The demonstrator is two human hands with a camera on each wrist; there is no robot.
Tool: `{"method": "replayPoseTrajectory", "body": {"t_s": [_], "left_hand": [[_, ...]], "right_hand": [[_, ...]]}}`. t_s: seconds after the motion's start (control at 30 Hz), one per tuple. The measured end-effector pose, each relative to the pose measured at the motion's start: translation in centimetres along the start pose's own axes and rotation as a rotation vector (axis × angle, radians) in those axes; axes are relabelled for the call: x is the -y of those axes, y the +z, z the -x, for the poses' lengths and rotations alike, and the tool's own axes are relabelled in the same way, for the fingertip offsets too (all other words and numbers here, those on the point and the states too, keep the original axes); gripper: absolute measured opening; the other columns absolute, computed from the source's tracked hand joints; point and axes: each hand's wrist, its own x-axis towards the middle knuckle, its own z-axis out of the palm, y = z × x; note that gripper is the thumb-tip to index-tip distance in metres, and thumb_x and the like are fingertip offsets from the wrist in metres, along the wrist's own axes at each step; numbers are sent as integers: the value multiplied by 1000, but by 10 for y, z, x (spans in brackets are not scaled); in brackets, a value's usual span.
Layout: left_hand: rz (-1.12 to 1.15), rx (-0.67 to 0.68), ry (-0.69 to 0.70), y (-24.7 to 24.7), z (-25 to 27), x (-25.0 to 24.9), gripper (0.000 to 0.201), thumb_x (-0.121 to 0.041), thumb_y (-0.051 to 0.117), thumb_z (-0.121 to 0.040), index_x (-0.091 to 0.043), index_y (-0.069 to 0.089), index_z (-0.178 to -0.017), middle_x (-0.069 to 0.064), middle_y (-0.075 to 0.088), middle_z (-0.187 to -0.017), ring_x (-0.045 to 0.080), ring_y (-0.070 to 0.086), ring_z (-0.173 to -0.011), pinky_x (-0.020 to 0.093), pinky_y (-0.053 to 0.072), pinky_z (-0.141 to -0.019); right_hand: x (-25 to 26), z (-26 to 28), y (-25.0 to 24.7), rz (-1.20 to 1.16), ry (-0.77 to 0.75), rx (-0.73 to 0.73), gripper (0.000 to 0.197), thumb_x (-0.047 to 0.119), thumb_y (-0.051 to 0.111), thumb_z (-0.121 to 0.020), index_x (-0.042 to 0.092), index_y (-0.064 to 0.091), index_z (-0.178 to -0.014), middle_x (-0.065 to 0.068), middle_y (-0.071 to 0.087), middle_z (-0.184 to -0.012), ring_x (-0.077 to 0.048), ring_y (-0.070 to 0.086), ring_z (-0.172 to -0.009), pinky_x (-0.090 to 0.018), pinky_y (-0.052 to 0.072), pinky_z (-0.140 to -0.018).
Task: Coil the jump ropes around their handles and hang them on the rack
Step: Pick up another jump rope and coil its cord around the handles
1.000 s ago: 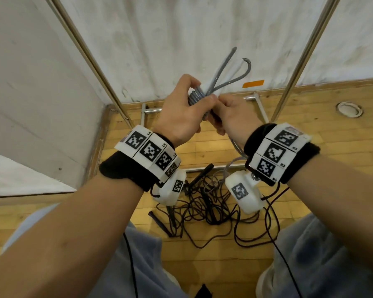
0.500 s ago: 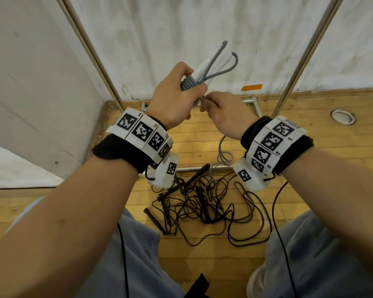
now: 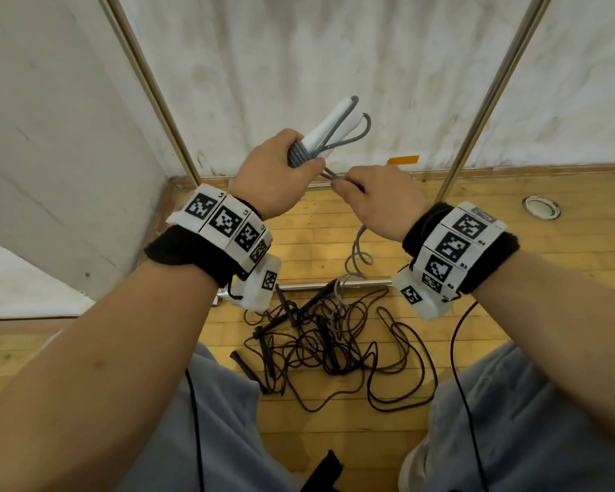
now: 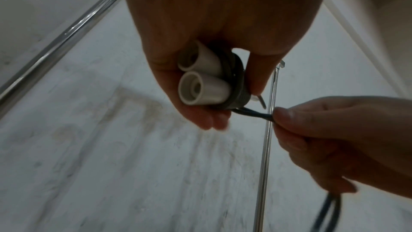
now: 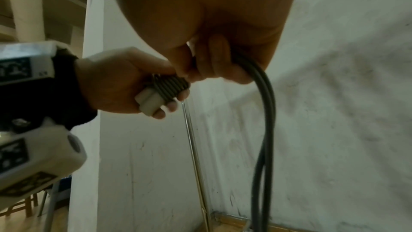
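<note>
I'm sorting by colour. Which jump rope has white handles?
The grey rope gripped by the left hand; the ropes tangled on the floor have dark handles.

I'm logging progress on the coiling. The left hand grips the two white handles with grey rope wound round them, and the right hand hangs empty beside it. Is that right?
Not quite: the right hand is not empty. The left wrist view shows it pinching the doubled grey rope that leads off the coil. The rest holds: the left hand grips the two white handles with rope wound round them.

Head view bright; wrist views dim, blurred.
</note>
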Motion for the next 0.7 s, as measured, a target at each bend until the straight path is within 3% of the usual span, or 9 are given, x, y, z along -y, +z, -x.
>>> {"method": "replayPoseTrajectory", "body": {"t_s": [0.17,0.3,0.4,0.47,0.57,0.7], "left_hand": [[-163,85,-35,3,-1,15,33,-40,58,-90,-13,51,-107,6,66,-91,23,67,-81,46,55,-75],[-157,152,-37,7,-3,19,28,-36,59,-92,-15,49,-108,0,63,-85,14,69,-66,30,55,-56],[-40,199,-47,4,-6,19,22,-29,61,-91,-15,52,-105,4,65,-86,12,67,-61,28,53,-52],[98,226,-64,0,-6,20,19,-24,63,-90,-17,55,-107,8,68,-90,11,65,-58,29,53,-51],[155,212,-60,2,-7,19,14,-21,63,-90,-24,58,-102,4,69,-87,10,65,-58,27,52,-50],[139,136,-80,11,-11,19,11,-27,62,-91,-23,57,-100,-2,67,-80,12,65,-58,27,51,-49]], "right_hand": [[6,3,1,138,-48,123,26,29,38,-99,17,48,-78,2,47,-69,-21,48,-70,-29,30,-61],[10,4,-4,303,-96,159,27,29,35,-100,16,49,-81,1,47,-67,-15,44,-61,-27,26,-50],[4,5,-10,301,-79,136,28,29,36,-99,16,50,-79,2,44,-66,-17,45,-64,-26,22,-48],[-6,2,-19,227,-11,125,29,28,37,-99,13,54,-80,1,49,-70,-19,49,-66,-27,27,-52],[-18,-2,-29,164,49,168,33,27,39,-98,8,62,-86,-6,59,-81,-25,56,-77,-30,38,-64],[-2,1,-18,180,-21,254,29,28,37,-100,14,57,-85,-1,52,-73,-23,53,-73,-29,35,-63]]}}
